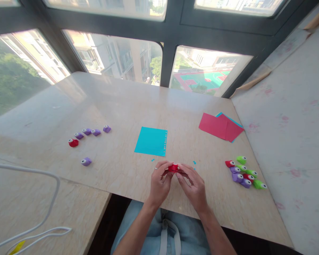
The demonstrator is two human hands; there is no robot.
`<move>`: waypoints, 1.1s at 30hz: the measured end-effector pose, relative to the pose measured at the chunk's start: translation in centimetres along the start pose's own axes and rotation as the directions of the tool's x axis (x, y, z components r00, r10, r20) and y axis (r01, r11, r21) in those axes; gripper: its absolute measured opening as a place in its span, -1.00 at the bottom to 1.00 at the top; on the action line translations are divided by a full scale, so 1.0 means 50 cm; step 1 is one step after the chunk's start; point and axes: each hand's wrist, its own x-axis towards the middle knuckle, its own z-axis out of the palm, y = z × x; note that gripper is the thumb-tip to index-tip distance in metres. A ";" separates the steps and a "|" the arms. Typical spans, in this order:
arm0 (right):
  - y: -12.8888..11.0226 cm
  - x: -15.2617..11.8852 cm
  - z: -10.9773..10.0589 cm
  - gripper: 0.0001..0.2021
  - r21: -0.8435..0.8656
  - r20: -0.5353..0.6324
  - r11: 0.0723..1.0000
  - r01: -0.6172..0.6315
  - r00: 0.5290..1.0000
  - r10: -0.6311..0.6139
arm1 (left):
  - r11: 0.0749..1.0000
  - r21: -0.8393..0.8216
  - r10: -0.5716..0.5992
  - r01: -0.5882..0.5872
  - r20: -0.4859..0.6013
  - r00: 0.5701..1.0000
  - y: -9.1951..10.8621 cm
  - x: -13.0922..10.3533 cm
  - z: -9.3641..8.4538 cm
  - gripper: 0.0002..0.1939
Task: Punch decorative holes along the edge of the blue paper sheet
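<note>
Between the fingertips of both hands is a small red craft punch [173,168] with a pale button on top. My left hand [161,182] pinches its left side, and my right hand [191,184] pinches the right side. Just beyond them lies a square sheet of blue paper [151,141], with a row of small punched shapes along its right edge. Tiny blue cutouts [152,160] rest between that sheet and my left hand. More blue bits [194,162] are scattered by my right fingers. The punch's underside is hidden.
Several purple punches [95,132] and a red one [73,142] stand in an arc at left. Green, purple and red punches [252,173] cluster at right. Red paper sheets [220,126] lie near the wall. A white cable [55,191] crosses the lower left.
</note>
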 end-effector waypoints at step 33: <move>-0.002 -0.002 0.049 -0.70 0.339 -0.088 0.843 -0.417 0.878 0.470 | 0.984 0.081 -0.158 0.157 0.004 0.988 0.022 0.014 -0.002 -0.78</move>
